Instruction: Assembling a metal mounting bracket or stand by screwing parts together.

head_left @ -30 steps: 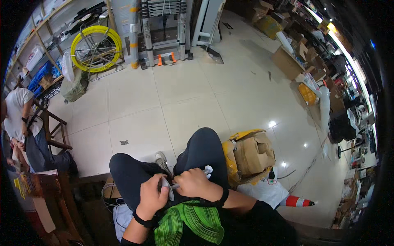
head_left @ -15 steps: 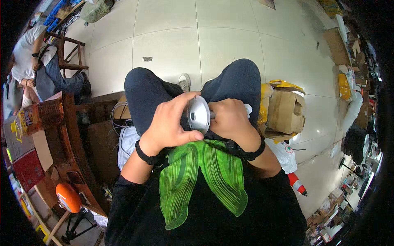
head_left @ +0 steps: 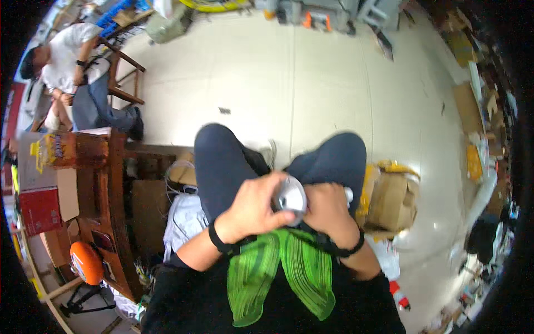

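Observation:
A silver, round metal piece, dished with a dark hole in its centre (head_left: pixel 293 195), is held above my lap. My left hand (head_left: pixel 255 201) curls round its left side, thumb at the lower rim and fingers at the top. My right hand (head_left: pixel 332 207) is closed in a fist against its right side; the stem behind the dish is hidden there. A small white bit (head_left: pixel 349 195) shows past the right fist's far side, too little to name. Below the hands hangs a green striped scarf (head_left: pixel 257 278).
To the left stands a dark wooden table (head_left: pixel 121 222) with a red box (head_left: pixel 40 211) and an orange rounded object (head_left: pixel 86 263). An opened cardboard box (head_left: pixel 394 201) sits on the floor at right. A seated person (head_left: pixel 72 64) is at far left, beside a wooden stool (head_left: pixel 129 83).
The view has tilted up, showing more floor and grey items at the far end. The metal piece has turned its dish more toward me; both hands keep hold.

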